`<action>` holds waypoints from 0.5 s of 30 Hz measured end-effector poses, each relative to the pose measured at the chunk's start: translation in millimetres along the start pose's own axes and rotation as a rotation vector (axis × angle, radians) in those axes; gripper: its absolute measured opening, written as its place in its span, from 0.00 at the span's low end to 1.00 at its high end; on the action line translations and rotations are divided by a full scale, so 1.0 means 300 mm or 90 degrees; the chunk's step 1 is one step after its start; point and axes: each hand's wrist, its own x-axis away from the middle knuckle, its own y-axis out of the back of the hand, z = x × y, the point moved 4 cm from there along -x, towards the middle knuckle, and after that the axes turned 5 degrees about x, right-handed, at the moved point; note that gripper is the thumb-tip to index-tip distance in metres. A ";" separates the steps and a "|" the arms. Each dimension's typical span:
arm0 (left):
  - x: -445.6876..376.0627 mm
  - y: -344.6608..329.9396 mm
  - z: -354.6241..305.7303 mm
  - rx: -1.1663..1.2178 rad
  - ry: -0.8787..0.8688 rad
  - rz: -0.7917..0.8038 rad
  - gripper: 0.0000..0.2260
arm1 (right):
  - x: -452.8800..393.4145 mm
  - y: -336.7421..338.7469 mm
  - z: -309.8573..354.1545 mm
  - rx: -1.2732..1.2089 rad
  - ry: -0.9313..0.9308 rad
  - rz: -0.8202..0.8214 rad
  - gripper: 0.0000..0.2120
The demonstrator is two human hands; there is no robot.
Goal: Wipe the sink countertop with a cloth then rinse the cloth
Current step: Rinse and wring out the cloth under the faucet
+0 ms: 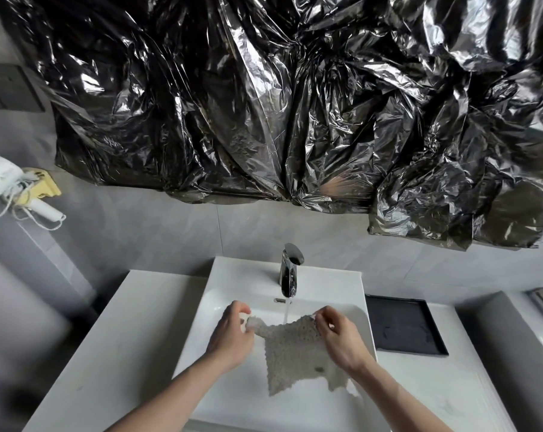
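Left hand [232, 333] closed in a pinch on the upper left corner of the cloth [292, 353]; right hand [341, 338] likewise pinched on the upper right corner. Cloth stretched between both hands above the white sink [248, 294], lower part hanging free. Thin stream of water [285, 311] from the chrome faucet [290, 269] meeting the top edge of the cloth. Black tray [404, 325] on the countertop [108, 353], right of the sink. Black plastic sheet [279, 104] on the wall above.
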 end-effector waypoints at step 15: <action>-0.074 -0.211 -0.110 0.019 -0.080 0.232 0.16 | -0.048 -0.036 0.053 -0.027 0.020 0.199 0.09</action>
